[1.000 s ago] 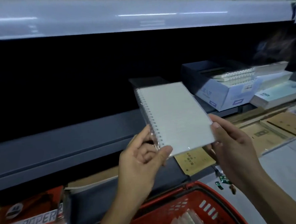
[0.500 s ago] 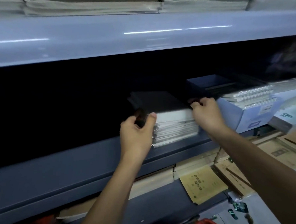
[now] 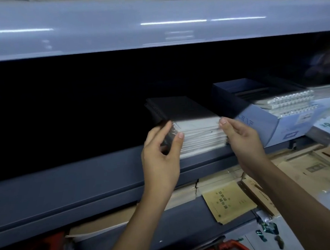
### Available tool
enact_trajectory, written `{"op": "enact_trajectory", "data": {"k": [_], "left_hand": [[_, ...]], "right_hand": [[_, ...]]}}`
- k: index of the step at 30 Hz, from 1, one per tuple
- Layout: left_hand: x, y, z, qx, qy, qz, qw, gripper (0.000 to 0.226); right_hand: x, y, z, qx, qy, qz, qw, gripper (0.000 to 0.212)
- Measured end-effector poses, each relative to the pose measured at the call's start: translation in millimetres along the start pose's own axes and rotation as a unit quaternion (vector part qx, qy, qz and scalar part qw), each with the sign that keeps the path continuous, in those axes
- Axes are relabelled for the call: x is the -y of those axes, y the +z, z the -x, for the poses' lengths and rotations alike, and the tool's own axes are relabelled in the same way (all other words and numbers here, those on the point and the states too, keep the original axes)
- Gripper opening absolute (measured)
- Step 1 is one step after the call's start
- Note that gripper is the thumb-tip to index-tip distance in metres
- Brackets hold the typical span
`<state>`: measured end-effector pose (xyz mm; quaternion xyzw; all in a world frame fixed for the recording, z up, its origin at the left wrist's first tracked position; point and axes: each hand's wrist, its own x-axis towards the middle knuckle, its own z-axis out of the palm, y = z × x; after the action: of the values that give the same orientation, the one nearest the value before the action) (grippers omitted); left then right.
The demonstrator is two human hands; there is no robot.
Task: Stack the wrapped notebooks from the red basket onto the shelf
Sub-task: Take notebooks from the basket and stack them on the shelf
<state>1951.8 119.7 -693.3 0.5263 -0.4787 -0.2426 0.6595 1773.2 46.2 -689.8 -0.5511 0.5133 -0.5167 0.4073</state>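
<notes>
1. Now the person's left hand (image 3: 162, 156) curls thumb and fingers round the front-left corner of the pile of clear-wrapped white spiral notebooks (image 3: 197, 134), at about nine o'clock of the pile, where the wrap glints.
2. The right hand (image 3: 244, 139) has its fingers nearly straight and close together, fingertips touching the pile's right edge at three o'clock; it clamps nothing.
3. The step seems to be squaring the top notebook on the pile. Doing it well likely means pressing both sides evenly inward and easing the front edges flush, since slick wrap may let the books slide.
4. The pile sits on the dark grey metal shelf (image 3: 86, 180), near its front lip, with the rear of the pile lost in shadow.
5. At two o'clock of the pile stands a pale blue open cardboard box of spiral-bound pads (image 3: 272, 122), close by but apart.
6. Below, at five o'clock, lie tan paper booklets (image 3: 229, 204) on a lower ledge.
7. At six o'clock, only the rim of the red plastic basket (image 3: 226, 249) shows; its contents cannot be seen.
</notes>
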Motion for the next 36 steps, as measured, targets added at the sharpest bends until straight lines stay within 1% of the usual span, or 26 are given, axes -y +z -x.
{"op": "enact_trajectory", "data": {"k": [2, 4, 7, 9, 14, 18, 21, 23, 25, 28, 30, 33, 34, 36], "left_hand": [[-3, -3, 2, 0.000, 0.003, 0.001, 1.000, 0.038], [-8, -8, 8, 0.000, 0.013, -0.008, 1.000, 0.042], [-15, -17, 20, 0.011, 0.014, -0.014, 1.000, 0.047], [-20, -23, 30, 0.018, 0.012, -0.017, 1.000, 0.047], [-28, -43, 70, 0.017, -0.001, -0.020, 1.000, 0.037], [2, -61, 129, 0.027, -0.055, -0.030, 0.998, 0.030], [34, -68, 187, 0.076, -0.102, -0.059, 0.990, 0.029], [54, -72, 224, 0.117, -0.151, -0.074, 0.979, 0.033], [72, -77, 253, 0.157, -0.191, -0.081, 0.966, 0.035], [91, -83, 276, 0.207, -0.230, -0.098, 0.946, 0.039], [101, -87, 279, 0.202, -0.255, -0.096, 0.941, 0.038], [120, -92, 279, 0.175, -0.284, -0.093, 0.938, 0.032], [126, -93, 278, 0.167, -0.291, -0.093, 0.937, 0.031], [138, -95, 277, 0.153, -0.304, -0.096, 0.935, 0.030]], "right_hand": [[0, 0, 4, -0.003, -0.010, 0.015, 1.000, 0.038], [5, -1, 17, -0.030, -0.024, 0.022, 0.999, 0.051], [13, -5, 46, -0.063, -0.070, 0.055, 0.994, 0.056], [15, -8, 70, -0.050, -0.099, 0.084, 0.990, 0.053], [9, -18, 140, -0.013, -0.112, 0.156, 0.981, 0.049], [-31, -27, 202, 0.012, -0.064, 0.195, 0.979, 0.033], [-81, -31, 247, 0.059, -0.028, 0.248, 0.967, 0.023], [-122, -28, 274, 0.084, -0.001, 0.287, 0.954, 0.016], [-156, -19, 293, 0.141, 0.059, 0.323, 0.934, 0.016], [-193, -8, 312, 0.232, 0.156, 0.391, 0.877, 0.027], [-210, -8, 319, 0.269, 0.191, 0.416, 0.848, 0.026], [-224, -6, 321, 0.314, 0.207, 0.448, 0.811, 0.022], [-224, -3, 320, 0.316, 0.206, 0.465, 0.801, 0.024], [-225, 5, 317, 0.307, 0.215, 0.473, 0.798, 0.033]]}}
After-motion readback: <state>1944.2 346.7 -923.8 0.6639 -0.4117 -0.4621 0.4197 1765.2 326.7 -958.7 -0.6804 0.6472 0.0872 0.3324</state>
